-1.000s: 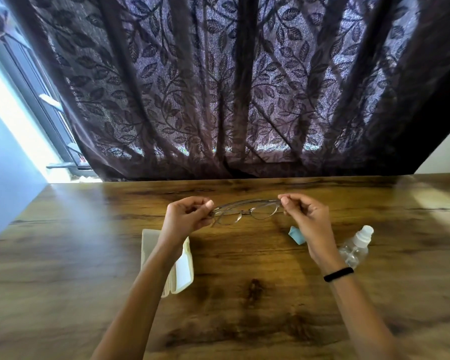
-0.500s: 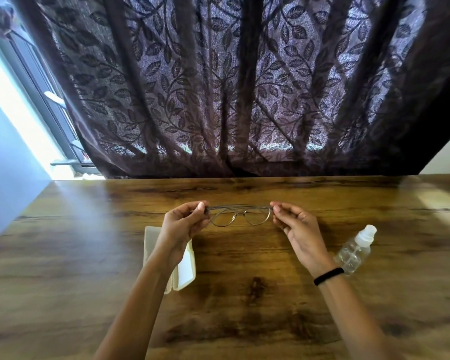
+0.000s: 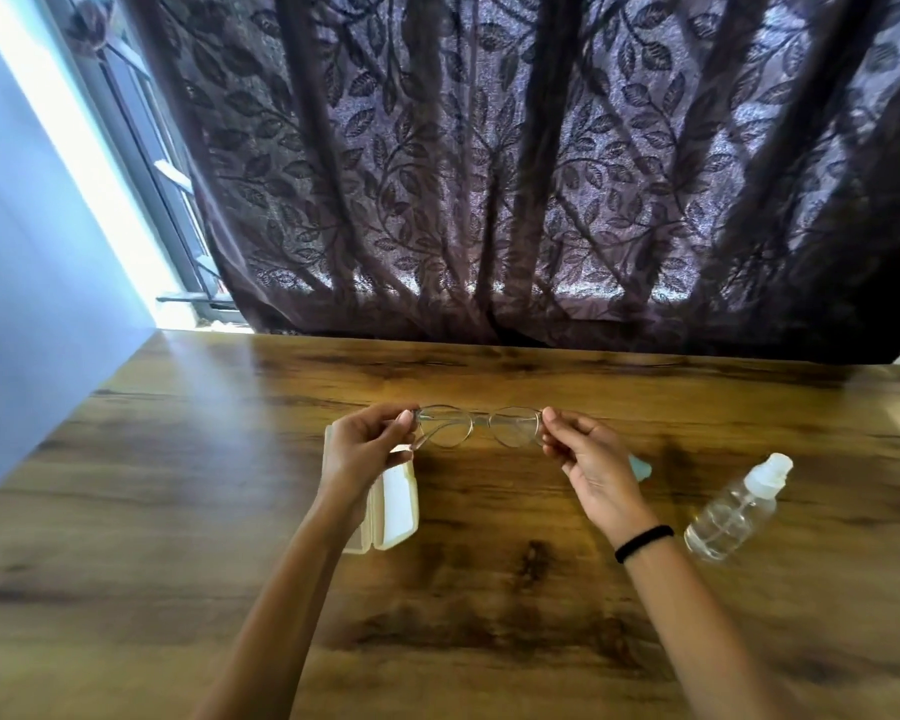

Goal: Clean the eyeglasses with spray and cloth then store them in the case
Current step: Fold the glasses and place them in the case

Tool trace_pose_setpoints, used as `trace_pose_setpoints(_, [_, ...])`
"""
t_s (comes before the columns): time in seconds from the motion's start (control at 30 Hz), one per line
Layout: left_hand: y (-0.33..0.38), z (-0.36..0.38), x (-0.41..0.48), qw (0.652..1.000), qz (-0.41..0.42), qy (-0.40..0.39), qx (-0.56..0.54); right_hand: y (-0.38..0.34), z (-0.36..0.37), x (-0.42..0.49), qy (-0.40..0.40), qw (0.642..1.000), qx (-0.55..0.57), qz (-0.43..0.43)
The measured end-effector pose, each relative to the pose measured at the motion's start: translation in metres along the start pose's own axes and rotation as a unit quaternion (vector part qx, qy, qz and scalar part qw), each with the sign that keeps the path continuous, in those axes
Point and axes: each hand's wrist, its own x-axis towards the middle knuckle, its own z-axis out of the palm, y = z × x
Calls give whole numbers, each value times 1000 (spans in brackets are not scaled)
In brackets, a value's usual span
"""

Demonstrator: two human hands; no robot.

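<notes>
Clear-framed eyeglasses [image 3: 479, 426] hang just above the wooden table [image 3: 178, 511], lenses facing me. My left hand [image 3: 365, 449] pinches their left end and my right hand [image 3: 588, 459] pinches their right end. An open cream glasses case [image 3: 398, 506] lies on the table under my left wrist, partly hidden by it. A clear spray bottle [image 3: 733, 511] with a white cap lies on its side to the right of my right wrist. A small corner of pale blue cloth [image 3: 641, 466] peeks out behind my right hand.
A dark leaf-patterned curtain [image 3: 489, 174] hangs along the table's far edge. A pale blue wall [image 3: 32, 304] borders the table on the left, with a bright window strip beside it.
The glasses have levelled out and now face me squarely. Both hands shifted slightly lower and toward me, still holding the two ends. The cloth corner shows again behind my right hand.
</notes>
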Motion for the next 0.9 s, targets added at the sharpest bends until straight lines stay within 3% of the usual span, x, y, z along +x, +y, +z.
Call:
trace_pose_setpoints(0.17, [-6,-20,-16,998,27,31,44,4,18,5,-30,999,-19,0])
trace_pose_setpoints(0.5, [-21,-61,-61,980,95,128,116,14,92,25,-136,976,-165,-42])
trace_pose_setpoints(0.9, [-41,-50,-72,957,130,163,201,14,147,51,-250,913,-318,-46])
